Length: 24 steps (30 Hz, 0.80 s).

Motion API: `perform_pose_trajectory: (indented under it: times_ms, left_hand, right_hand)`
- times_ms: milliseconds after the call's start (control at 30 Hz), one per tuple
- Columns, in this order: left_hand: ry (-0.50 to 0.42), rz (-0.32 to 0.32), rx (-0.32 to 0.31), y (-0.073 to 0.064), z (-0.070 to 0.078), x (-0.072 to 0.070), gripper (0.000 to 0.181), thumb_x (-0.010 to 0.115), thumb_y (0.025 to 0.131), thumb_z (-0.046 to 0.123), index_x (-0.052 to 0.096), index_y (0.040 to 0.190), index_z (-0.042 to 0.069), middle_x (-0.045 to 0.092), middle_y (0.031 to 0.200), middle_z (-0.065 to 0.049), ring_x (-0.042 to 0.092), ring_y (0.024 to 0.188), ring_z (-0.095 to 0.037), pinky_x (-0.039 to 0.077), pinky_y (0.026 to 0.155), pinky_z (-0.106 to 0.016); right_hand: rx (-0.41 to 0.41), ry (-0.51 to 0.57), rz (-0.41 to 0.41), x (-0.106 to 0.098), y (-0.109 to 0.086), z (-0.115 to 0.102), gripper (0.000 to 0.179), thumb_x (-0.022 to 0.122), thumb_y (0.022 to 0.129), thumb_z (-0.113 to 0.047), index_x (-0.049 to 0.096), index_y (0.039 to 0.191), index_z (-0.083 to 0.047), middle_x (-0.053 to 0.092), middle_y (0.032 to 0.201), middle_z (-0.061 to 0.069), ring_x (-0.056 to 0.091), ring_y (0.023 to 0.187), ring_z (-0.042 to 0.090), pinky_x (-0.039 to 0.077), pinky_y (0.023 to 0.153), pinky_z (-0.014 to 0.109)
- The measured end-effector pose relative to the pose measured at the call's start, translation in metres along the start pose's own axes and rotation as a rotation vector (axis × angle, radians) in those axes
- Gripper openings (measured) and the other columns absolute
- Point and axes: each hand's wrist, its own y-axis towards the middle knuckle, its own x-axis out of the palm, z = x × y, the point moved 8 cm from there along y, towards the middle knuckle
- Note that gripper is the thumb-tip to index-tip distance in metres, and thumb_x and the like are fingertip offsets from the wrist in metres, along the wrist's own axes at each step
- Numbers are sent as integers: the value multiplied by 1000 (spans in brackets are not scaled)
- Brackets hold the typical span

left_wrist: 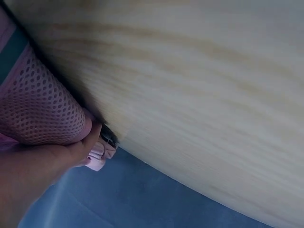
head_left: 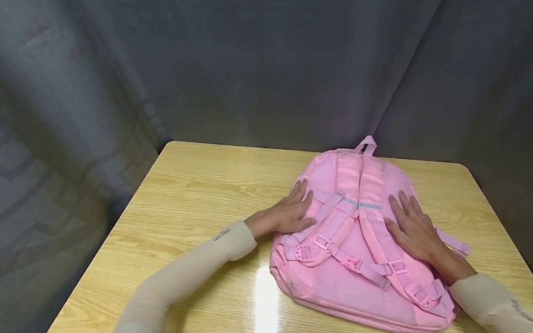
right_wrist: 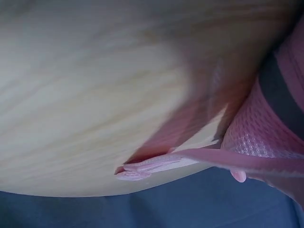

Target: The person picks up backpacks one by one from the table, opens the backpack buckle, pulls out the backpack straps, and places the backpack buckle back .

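A pink backpack [head_left: 328, 285] lies on the table with its shoulder straps [head_left: 372, 177] facing up. My left hand [head_left: 293, 210] rests on its left side, fingers straight and spread, pointing away from me. On the opposite side my right hand [head_left: 414, 229] presses the fabric with outstretched fingers. Between the hands, a pink chest buckle [head_left: 352, 264] joins the two straps. The top loop [head_left: 369, 141] points to the far edge. The left wrist view has a pink mesh side [left_wrist: 40, 104] beside the hand; the right wrist view shows similar mesh [right_wrist: 251, 128] and a loose strap [right_wrist: 161, 162].
The wooden table [head_left: 192, 198] extends to the left of the backpack. Dark grey curtains [head_left: 253, 65] hang behind and at both sides. A loose pink webbing end [head_left: 454, 243] sticks out past the backpack's right side.
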Motion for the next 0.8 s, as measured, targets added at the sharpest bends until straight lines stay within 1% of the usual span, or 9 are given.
perform_pose_trajectory:
  times_ms: [167, 333, 500, 633, 800]
  left_hand:
    - [-14, 10, -25, -13, -7, -2, 81, 44, 103, 48, 8, 157, -1, -21, 161, -23, -19, 150, -34, 8, 124, -44]
    - [-22, 20, -46, -28, -15, -4, 81, 44, 103, 48, 8, 157, -1, -20, 162, -23, -18, 151, -34, 10, 124, -45]
    - [-36, 29, -63, -44, -26, -5, 81, 44, 103, 48, 6, 157, 0, -22, 161, -22, -19, 151, -33, 8, 125, -45]
    - [-40, 48, -62, -57, -33, -7, 80, 45, 103, 45, 9, 157, -2, -20, 162, -24, -18, 151, -35, 6, 125, -44]
    - [-42, 62, -72, -71, -42, -11, 80, 47, 103, 44, 10, 156, -3, -18, 161, -26, -16, 151, -37, 5, 125, -45]
  right_hand:
    - [-25, 7, 8, 3, 6, -12, 72, 44, 103, -37, 12, 159, -5, 7, 163, 29, -1, 148, 53, 16, 103, 82]
    - [-33, 1, -6, 10, 14, -24, 71, 44, 103, -38, 15, 158, -4, 8, 163, 29, 2, 148, 53, 19, 101, 83]
    - [-45, -7, -24, 16, 23, -39, 70, 44, 103, -38, 17, 158, -3, 9, 163, 28, 4, 148, 53, 21, 101, 82]
    - [-52, -3, -42, 20, 30, -51, 70, 45, 103, -37, 18, 157, -2, 8, 163, 28, 3, 148, 53, 20, 104, 81]
    - [-38, 8, -74, 26, 38, -63, 71, 44, 103, -38, 17, 158, -3, 5, 165, 25, 0, 150, 50, 15, 108, 79]
